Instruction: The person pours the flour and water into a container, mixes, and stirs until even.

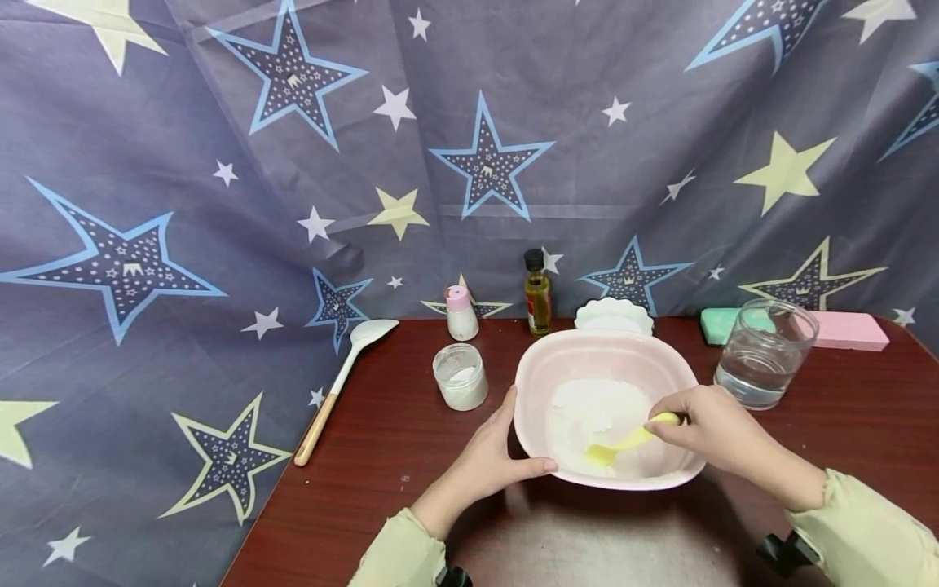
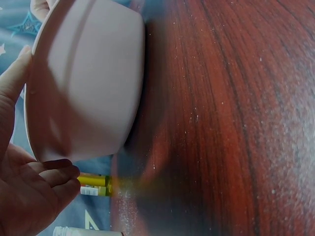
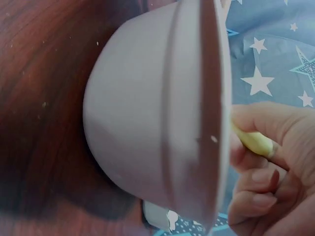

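A pale pink bowl (image 1: 609,342) with white powder (image 1: 579,420) in it stands on the table. My left hand (image 1: 480,461) holds the bowl's left side, thumb at the near rim and fingers along the side; the left wrist view shows the fingers (image 2: 54,179) bent under the rim. My right hand (image 1: 707,424) pinches the handle of a small yellow spoon (image 1: 631,440), its head down in the powder. In the right wrist view the bowl wall hides the spoon's head, and only the handle end (image 3: 258,142) shows between the fingers.
Behind the bowl stand a jar of white powder (image 1: 460,379), a pink-capped shaker (image 1: 462,314), an oil bottle (image 1: 538,297) and a scalloped white dish (image 1: 614,315). A glass of water (image 1: 763,359) stands right, before green and pink blocks (image 1: 844,330). A white ladle (image 1: 341,379) lies left.
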Demonstrator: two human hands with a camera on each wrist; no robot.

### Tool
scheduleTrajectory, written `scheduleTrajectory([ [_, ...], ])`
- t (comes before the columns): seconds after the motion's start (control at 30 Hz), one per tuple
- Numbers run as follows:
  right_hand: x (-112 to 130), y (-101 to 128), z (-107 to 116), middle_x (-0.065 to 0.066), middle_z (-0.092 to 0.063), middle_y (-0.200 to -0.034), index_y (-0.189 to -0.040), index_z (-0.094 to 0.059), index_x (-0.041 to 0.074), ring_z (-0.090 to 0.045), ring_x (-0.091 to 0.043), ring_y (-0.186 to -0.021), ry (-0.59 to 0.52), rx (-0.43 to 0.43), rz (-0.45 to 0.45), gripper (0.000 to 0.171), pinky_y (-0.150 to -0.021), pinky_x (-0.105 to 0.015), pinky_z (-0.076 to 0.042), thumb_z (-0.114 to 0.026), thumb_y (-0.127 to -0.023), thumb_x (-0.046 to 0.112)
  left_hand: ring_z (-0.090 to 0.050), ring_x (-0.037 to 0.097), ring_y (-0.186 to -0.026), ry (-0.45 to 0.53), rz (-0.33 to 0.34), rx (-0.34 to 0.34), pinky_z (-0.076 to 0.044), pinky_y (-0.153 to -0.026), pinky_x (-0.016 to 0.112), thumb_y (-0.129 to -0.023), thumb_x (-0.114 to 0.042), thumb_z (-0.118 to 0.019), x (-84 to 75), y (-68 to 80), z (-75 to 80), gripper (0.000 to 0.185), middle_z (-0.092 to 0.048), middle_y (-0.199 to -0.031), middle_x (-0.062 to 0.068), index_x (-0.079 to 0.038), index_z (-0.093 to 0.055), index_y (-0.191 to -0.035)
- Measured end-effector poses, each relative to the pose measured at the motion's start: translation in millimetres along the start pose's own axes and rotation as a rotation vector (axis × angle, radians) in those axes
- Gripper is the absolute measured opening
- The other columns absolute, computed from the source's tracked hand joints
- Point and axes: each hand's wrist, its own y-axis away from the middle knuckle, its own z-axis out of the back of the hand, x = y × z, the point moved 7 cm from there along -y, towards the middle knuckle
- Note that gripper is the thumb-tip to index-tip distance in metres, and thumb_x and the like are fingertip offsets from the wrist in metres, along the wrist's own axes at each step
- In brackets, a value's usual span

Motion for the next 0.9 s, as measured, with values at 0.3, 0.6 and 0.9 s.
scheduleTrajectory([
  [0.3, 5, -9, -13, 0.023, -0.042, -0.057, -0.075, -0.073, 0.018, -0.035, 0.005, -0.052, -0.011, -0.09, 0.018, 0.009, -0.048, -0.02, -0.033, -0.081, -0.076, 0.013, -0.031, 0.023, -0.141, -0.004, -0.001, -0.003, -0.031, -0.111, 0.045, -0.073, -0.046, -0.083, 1.7, 0.5, 0.1, 0.114, -0.026, -0.157, 0.014, -0.004, -0.016, -0.156],
  [0.6, 7, -19, -23, 0.02, -0.042, -0.058, -0.074, -0.07, 0.02, -0.034, 0.003, -0.054, 0.003, -0.101, 0.016, 0.013, -0.049, -0.021, -0.032, -0.079, -0.079, 0.012, -0.031, 0.023, -0.141, -0.01, 0.021, 0.007, -0.031, -0.111, 0.045, -0.073, -0.047, -0.083, 2.2, 1.0, -0.3, 0.114, -0.026, -0.158, 0.013, -0.005, -0.016, -0.156],
  [0.9, 5, -30, -22, 0.015, -0.044, -0.056, -0.072, -0.07, 0.018, -0.039, -0.003, -0.056, 0.062, -0.101, -0.069, 0.014, -0.054, -0.025, -0.035, -0.076, -0.081, 0.011, -0.029, 0.023, -0.142, 0.002, 0.024, 0.007, -0.03, -0.112, 0.045, -0.073, -0.046, -0.083, 1.6, 1.4, 0.5, 0.114, -0.025, -0.158, 0.013, -0.006, -0.016, -0.156],
])
